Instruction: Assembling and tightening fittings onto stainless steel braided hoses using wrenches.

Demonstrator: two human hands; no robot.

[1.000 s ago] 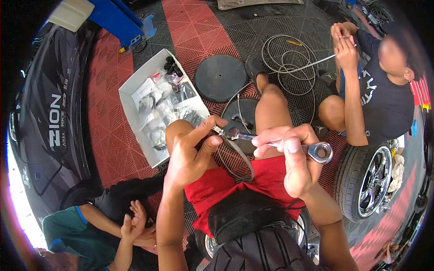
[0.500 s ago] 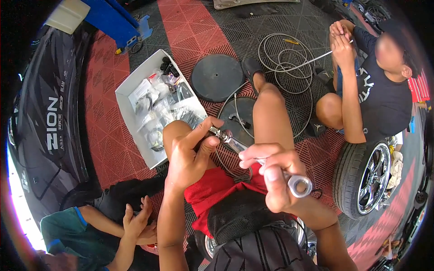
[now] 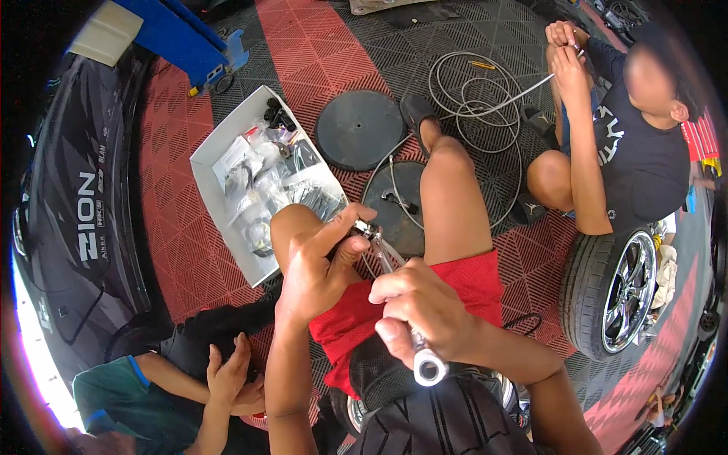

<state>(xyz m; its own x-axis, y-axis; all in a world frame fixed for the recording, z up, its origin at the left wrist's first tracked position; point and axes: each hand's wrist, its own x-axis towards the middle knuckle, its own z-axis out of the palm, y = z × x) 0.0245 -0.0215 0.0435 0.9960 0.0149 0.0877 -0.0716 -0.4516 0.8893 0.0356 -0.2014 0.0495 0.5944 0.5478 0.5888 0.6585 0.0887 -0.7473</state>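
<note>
Left hand: we pinch a small metal fitting between thumb and forefinger.
Right hand: our fingers wrap a wrench.
Contact: wrench apparently meets fitting, though blurred.

Floor: red and black
Tire: around a chrome-coloured wheel
Blue stand: upper left
Round disc: flat, black

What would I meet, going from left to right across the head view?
Black cover → white box → left hand → right hand, its grip closed on a wrench → wheel.
</note>
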